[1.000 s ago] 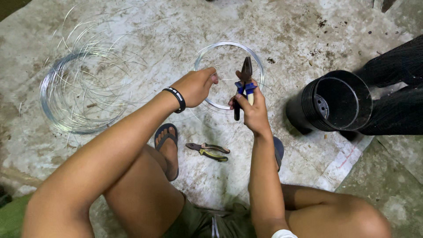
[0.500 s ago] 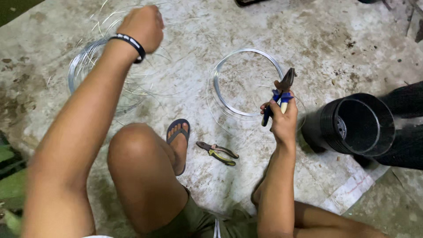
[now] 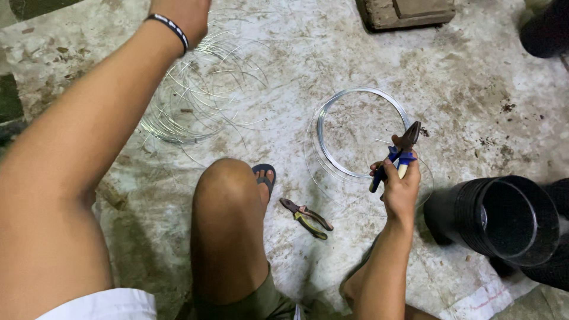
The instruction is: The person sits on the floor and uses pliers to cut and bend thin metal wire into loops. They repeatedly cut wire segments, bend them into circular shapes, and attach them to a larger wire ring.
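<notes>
My right hand (image 3: pixel 400 189) grips blue-handled pliers (image 3: pixel 396 155), jaws pointing up, over the near edge of a neat round wire coil (image 3: pixel 323 127) lying on the floor. My left hand (image 3: pixel 186 12) is stretched far to the upper left, partly cut off by the frame's top edge, above a large loose coil of thin wire (image 3: pixel 201 95). Whether it holds wire cannot be seen. A black wristband (image 3: pixel 170 26) sits on that wrist. A second pair of pliers (image 3: pixel 305 217) with yellow-green handles lies on the floor by my sandalled foot (image 3: pixel 264 178).
A black plastic pipe section (image 3: pixel 495 219) lies on its side at the right. A brick-like block (image 3: pixel 406 13) sits at the top edge. My bent knee (image 3: pixel 225 195) is in the middle. The floor is stained concrete.
My left hand left the small coil and swung up and left to the loose wire coil. The right hand with the pliers stayed by the small coil; the view shifted.
</notes>
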Tool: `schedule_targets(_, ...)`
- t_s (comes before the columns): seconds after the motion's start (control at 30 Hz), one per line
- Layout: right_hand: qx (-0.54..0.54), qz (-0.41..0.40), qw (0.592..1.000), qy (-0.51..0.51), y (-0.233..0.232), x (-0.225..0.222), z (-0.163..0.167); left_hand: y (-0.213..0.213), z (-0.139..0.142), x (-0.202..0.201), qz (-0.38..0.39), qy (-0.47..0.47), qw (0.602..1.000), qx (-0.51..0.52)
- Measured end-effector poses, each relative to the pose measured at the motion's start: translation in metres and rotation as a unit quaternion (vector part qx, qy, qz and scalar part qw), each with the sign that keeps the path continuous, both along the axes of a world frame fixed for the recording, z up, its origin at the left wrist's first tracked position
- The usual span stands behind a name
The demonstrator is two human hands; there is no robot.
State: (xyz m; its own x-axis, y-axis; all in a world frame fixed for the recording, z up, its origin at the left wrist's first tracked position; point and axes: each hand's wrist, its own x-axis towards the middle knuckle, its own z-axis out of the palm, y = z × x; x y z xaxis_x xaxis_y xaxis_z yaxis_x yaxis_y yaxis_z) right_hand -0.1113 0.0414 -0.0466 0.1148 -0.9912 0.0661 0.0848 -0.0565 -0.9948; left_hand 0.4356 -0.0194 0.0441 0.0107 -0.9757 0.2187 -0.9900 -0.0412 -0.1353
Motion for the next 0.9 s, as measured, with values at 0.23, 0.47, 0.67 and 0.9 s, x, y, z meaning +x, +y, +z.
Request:
schedule_targets(0.23, -0.004, 0.013, 1.0, -0.016, 0.011, -0.022, -0.01, 0.051, 0.006, -0.086, 0.063, -0.009, 0.986, 0.157)
schedule_targets(0.47, 0.024, 0.024, 0.999, -0.043, 0.028, -0.025, -0.001, 0.03, -0.019, -0.269, -0.075, 0.235, 0.932, 0.267)
schedule_targets(0.67, 0.001, 0.039, 0.998, -0.058, 0.03, -0.036, 0.012, 0.018, -0.049, -0.383, -0.217, 0.322, 0.891, 0.237)
schedule_targets(0.9, 0.023, 0.069, 0.997, -0.015, 0.026, -0.084, 0.021, 0.018, -0.041, -0.405, -0.229, 0.276, 0.905, 0.228)
